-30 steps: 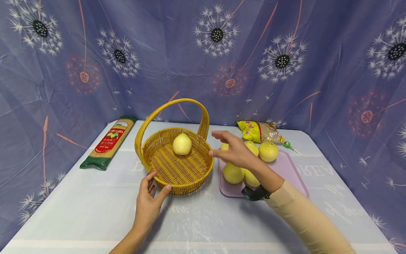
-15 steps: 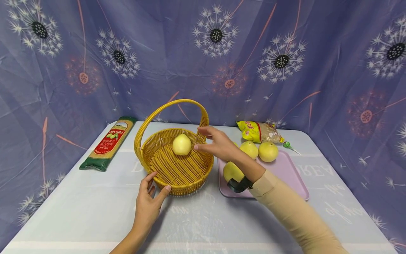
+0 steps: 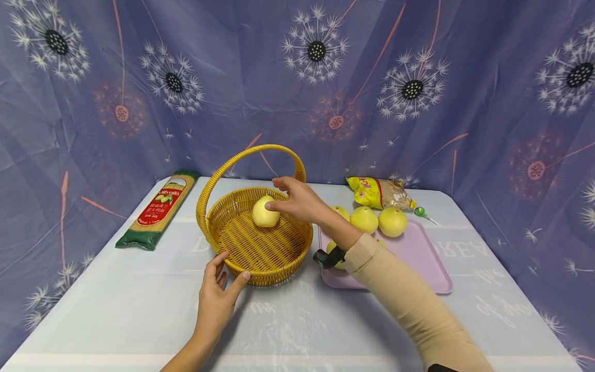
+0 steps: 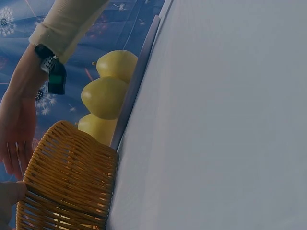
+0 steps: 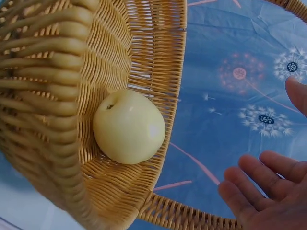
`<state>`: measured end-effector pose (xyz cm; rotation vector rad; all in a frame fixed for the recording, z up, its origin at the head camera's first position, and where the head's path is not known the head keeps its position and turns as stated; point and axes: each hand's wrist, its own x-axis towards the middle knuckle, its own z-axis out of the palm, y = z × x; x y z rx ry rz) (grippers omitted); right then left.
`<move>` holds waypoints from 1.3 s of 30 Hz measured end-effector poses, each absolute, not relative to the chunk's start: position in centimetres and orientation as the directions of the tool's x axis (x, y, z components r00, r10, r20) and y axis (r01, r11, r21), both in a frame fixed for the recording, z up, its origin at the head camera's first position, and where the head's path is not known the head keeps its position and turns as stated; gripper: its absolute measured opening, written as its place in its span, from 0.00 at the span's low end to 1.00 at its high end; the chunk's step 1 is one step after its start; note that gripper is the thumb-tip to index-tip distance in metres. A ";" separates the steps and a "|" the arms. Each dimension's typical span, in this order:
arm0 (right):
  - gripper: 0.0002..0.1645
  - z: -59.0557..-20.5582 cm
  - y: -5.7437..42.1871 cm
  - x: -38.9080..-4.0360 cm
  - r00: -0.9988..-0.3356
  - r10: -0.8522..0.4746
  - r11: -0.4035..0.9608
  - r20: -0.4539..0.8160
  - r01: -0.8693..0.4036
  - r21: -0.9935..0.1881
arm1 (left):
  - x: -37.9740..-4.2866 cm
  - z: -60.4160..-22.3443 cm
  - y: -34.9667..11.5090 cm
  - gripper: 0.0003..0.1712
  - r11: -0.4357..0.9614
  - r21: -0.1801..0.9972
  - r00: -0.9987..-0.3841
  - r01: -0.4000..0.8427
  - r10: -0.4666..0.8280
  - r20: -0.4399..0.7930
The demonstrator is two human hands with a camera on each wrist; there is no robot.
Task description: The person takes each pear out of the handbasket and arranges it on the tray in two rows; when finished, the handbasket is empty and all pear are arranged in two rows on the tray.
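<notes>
In the head view a yellow wicker basket (image 3: 265, 266) with an arched handle stands on the table, holding one pale yellow pear (image 3: 266, 213) near its back wall. My left hand (image 3: 217, 297) holds the basket's near left rim, thumb and index finger touching it; its thumb (image 4: 12, 192) shows on the weave in the left wrist view. My right hand (image 3: 299, 202) reaches over the basket's right side, fingers extended, close to the pear. The right wrist view shows those fingers (image 5: 261, 179) apart from the pear (image 5: 128, 127), with nothing in them.
Several more pears (image 3: 392, 222) lie on a pink tray (image 3: 425, 258) right of the basket, partly hidden by the right arm. A spaghetti packet (image 3: 160, 209) lies at left. A yellow snack bag (image 3: 381, 192) and a green lollipop (image 3: 421, 212) lie behind the tray.
My right hand has moved left from above the tray, over the basket's right rim, to the pear inside. The left hand and basket have stayed in place.
</notes>
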<state>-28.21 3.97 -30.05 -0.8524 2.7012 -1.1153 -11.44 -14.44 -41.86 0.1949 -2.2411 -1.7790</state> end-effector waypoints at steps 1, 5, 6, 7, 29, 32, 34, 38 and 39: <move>0.42 -30.1 3.8 -28.4 -0.838 -0.532 0.577 0.118 -0.461 -0.674 | -11.5 -41.9 -14.4 0.40 0.237 0.969 -0.953 0.065 -0.272 0.131; 0.43 -30.2 3.1 -29.0 -0.844 -0.527 0.589 0.103 -0.449 -0.672 | -11.5 -41.8 -14.4 0.40 0.239 0.969 -0.953 0.066 -0.272 0.131; 0.43 -30.3 3.0 -29.2 -0.846 -0.523 0.596 0.099 -0.446 -0.668 | -11.5 -41.8 -14.4 0.40 0.237 0.969 -0.953 0.065 -0.272 0.131; 0.43 -30.3 2.8 -29.4 -0.849 -0.520 0.602 0.095 -0.443 -0.664 | -11.5 -41.8 -14.4 0.40 0.235 0.970 -0.953 0.064 -0.272 0.129; 0.45 -31.7 0.1 -32.1 -0.887 -0.462 0.653 0.001 -0.340 -0.677 | -11.5 -41.8 -14.4 0.40 0.238 0.969 -0.954 0.061 -0.270 0.127; 0.46 -32.1 -0.3 -32.4 -0.891 -0.454 0.657 -0.021 -0.318 -0.683 | -11.5 -41.8 -14.4 0.40 0.236 0.970 -0.954 0.062 -0.273 0.127; 0.48 -32.4 -0.6 -32.6 -0.892 -0.450 0.674 -0.038 -0.311 -0.670 | -11.5 -41.8 -14.3 0.40 0.233 0.970 -0.953 0.061 -0.275 0.126; 0.50 -32.9 -1.0 -32.9 -0.891 -0.447 0.717 -0.074 -0.308 -0.626 | -11.5 -41.8 -14.4 0.40 0.230 0.971 -0.954 0.061 -0.272 0.124; 0.50 -33.0 -1.0 -32.9 -0.889 -0.450 0.725 -0.084 -0.308 -0.616 | -11.5 -41.9 -14.4 0.40 0.231 0.971 -0.955 0.061 -0.270 0.124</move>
